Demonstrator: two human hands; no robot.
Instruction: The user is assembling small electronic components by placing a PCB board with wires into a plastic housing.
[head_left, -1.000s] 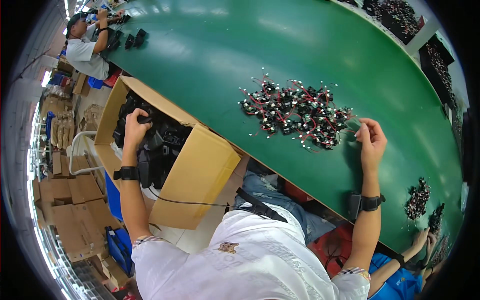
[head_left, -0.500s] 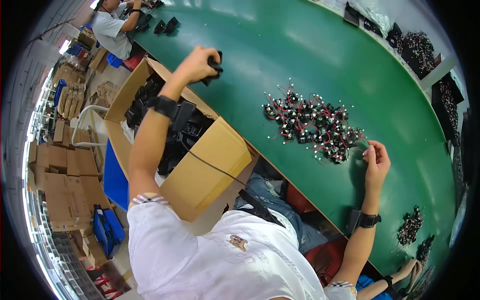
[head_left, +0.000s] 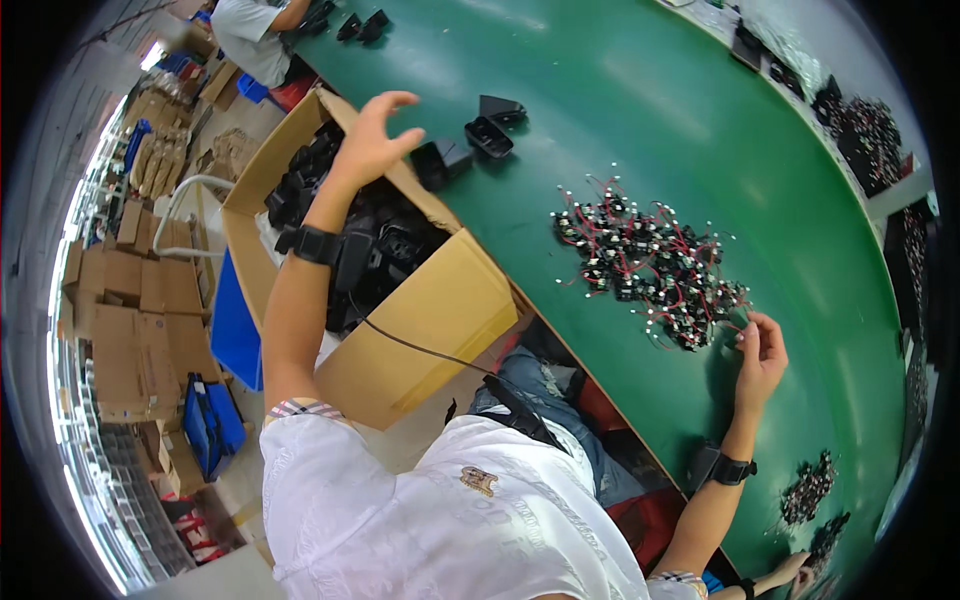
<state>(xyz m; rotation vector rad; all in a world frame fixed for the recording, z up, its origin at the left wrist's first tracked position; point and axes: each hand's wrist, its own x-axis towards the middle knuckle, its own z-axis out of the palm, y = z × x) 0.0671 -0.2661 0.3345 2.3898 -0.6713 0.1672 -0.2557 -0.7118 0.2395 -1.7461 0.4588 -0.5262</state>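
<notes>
Right hand point(head_left: 760, 355), fingers loosely curled & holding nothing, rests at the lower-right edge of a wired-component pile point(head_left: 650, 265) on the green table point(head_left: 640, 90), while left hand point(head_left: 372, 140), fingers spread wide, hovers w/ nothing in it over the cardboard box point(head_left: 440, 320) of black parts beside three black plastic housings point(head_left: 470, 145), upper center.

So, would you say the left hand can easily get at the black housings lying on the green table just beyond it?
Probably yes: the left hand is open above the cardboard box, and the black housings lie right beside it with nothing between.
</notes>
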